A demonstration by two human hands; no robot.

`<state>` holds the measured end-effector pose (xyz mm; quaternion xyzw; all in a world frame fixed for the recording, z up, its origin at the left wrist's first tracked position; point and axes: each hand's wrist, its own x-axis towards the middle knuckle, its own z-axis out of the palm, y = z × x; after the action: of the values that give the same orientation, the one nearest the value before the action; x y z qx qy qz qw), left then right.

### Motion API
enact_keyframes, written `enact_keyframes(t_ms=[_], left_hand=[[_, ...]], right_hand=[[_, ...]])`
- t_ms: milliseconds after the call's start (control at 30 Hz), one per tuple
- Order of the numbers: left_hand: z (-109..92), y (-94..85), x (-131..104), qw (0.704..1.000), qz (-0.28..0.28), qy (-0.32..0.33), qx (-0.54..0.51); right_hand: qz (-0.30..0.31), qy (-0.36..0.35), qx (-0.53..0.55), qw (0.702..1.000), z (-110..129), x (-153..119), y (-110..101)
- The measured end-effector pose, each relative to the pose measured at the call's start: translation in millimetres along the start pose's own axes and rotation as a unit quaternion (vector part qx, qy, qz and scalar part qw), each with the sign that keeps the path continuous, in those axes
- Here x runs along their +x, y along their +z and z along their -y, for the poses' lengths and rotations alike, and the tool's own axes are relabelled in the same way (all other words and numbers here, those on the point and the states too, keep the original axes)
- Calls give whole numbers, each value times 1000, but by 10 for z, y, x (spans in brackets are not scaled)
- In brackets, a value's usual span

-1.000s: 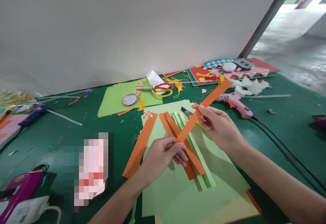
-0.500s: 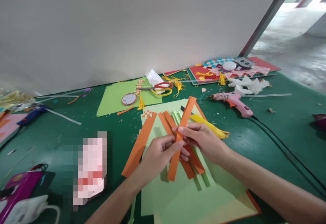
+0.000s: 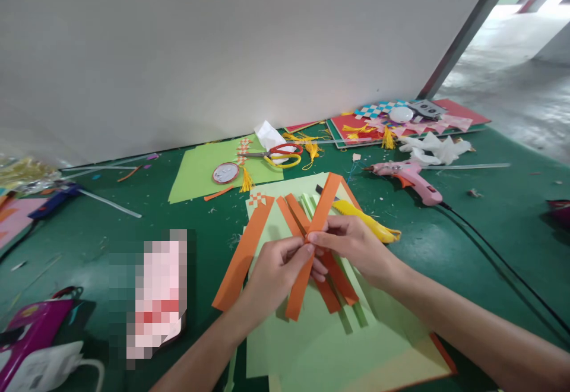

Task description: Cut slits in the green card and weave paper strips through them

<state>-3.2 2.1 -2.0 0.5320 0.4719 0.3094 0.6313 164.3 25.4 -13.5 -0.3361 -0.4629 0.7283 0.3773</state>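
Observation:
An orange paper strip (image 3: 326, 200) slants upward to the right, pinched near its middle by both hands. My left hand (image 3: 281, 267) is closed on it from the left, thumb on the strip's face. My right hand (image 3: 350, 243) grips it just above, thumb and fingertips meeting at the strip. Beneath them, more orange strips (image 3: 350, 285) and light green strips (image 3: 361, 315) lie on pale green paper (image 3: 303, 350). A wider orange piece (image 3: 244, 255) lies left of the hands. A small orange-and-white checkered piece (image 3: 257, 198) sits at the paper's upper left.
Behind are scissors (image 3: 287, 157), a round tin (image 3: 225, 173) and yellow tassels (image 3: 312, 153). A pink glue gun (image 3: 412, 179) with a black cable lies right, near a yellow item (image 3: 374, 224). At left are a blurred pink object (image 3: 160, 291), a purple tool (image 3: 40, 326) and a blue tool (image 3: 56, 200).
The held orange strip has shifted slightly left and down at its lower end. Both hands have moved a little left along with it, still gripping.

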Motion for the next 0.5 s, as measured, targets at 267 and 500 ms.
enact_keyframes(t_ms=[267,500], left_hand=[[-36,-12,-18,1000,4,-9,-4],[-57,-22,-25,1000,12,-28,7]], right_hand=[[-32,10,-53,998,64,5,-60],[-121,-2,-78,990,130,42,-161]])
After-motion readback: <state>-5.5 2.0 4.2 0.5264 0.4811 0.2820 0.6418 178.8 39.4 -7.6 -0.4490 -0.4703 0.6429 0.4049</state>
